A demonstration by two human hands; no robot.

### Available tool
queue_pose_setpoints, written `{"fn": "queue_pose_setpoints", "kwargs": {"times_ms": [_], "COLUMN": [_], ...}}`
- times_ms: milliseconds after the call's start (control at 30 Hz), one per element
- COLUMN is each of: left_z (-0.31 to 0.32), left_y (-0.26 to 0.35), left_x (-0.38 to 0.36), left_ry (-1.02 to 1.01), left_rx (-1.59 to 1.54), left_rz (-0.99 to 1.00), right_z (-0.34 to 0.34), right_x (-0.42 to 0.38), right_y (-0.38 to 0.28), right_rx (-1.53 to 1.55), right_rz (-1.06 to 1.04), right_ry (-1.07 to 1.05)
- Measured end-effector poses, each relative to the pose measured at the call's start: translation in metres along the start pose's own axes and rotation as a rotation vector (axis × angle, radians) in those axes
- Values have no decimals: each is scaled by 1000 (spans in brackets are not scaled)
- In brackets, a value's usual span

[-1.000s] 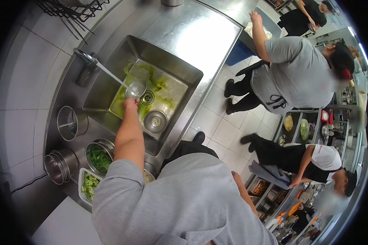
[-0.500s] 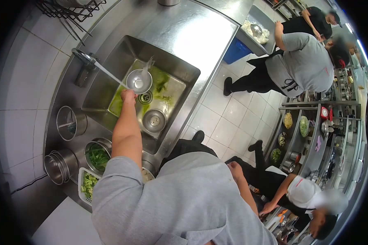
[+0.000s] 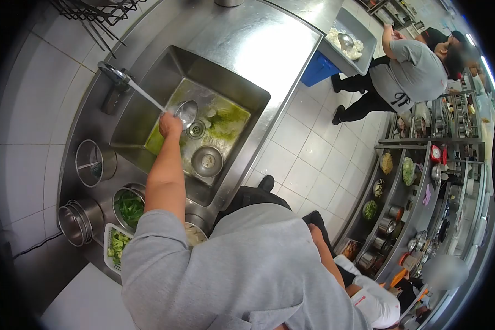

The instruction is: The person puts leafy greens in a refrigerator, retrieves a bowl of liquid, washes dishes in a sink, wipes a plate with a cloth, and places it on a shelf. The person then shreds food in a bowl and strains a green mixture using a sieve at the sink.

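"Grey cloth first: the shirt (image 3: 231, 264) takes up the near part. What does it hide?"

"Much of the right arm (image 3: 325, 256). Where that arm ends I can't make out, so I can't tell whether the right hand is open or holding anything. The shirt also cuts across a pot of pale pieces (image 3: 188, 225)."

"And the left hand (image 3: 170, 125)?"

"Stretched over the sink (image 3: 220, 82), fingers closed on the rim of a metal bowl (image 3: 187, 114) (the grip's far side is out of sight)."

"How does the bowl look?"

"Shiny, round, tilted, a little blurred. It's just beside the drain (image 3: 196, 130); whether it touches the sink floor, I can't tell. Green-tinged water spreads around there, and a second bowl (image 3: 216, 168) sits nearer the body with something pale inside. The stream (image 3: 146, 96) from the tap (image 3: 114, 72) runs down to the hand and bowl, though its landing spot is hard to see."

"Any writing?"

"Small red lettering (image 3: 360, 300) on a co-worker's white top (image 3: 380, 308), too small to read; that person is partly cut off by the shirt. Farther away, a red scale (image 3: 436, 153) has a dial I can't read. At the far end, someone in grey (image 3: 415, 71) partly covers a person in black (image 3: 434, 37)."
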State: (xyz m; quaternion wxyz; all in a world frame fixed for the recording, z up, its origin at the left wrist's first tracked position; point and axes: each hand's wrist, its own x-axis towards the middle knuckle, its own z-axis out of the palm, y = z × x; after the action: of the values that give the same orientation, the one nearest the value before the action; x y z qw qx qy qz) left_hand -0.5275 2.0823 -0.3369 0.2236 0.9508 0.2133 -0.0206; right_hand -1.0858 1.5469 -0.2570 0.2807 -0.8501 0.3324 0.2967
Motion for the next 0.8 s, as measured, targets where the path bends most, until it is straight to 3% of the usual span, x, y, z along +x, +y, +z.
{"fn": "queue_pose_setpoints", "kwargs": {"times_ms": [367,467,533,633,800], "left_z": [5,32,29,32,35], "left_y": [-9,-27,-19,-14,-34], "left_x": [-28,5,8,-2,-20], "left_ry": [141,-35,-110,72,-6], "left_rx": [40,-103,-691,-842,-913], "left_rz": [33,-71,-426,-574,-734], "right_z": [-7,-13,-16,-17,-18], "right_x": [11,13,14,15,8], "right_y": [-14,-19,-20,-19,-26], "right_rx": [91,78,35,87,71], "right_rz": [-41,-38,-27,-2,-4], "right_ry": [-11,-1,-1,-13,-13]}}
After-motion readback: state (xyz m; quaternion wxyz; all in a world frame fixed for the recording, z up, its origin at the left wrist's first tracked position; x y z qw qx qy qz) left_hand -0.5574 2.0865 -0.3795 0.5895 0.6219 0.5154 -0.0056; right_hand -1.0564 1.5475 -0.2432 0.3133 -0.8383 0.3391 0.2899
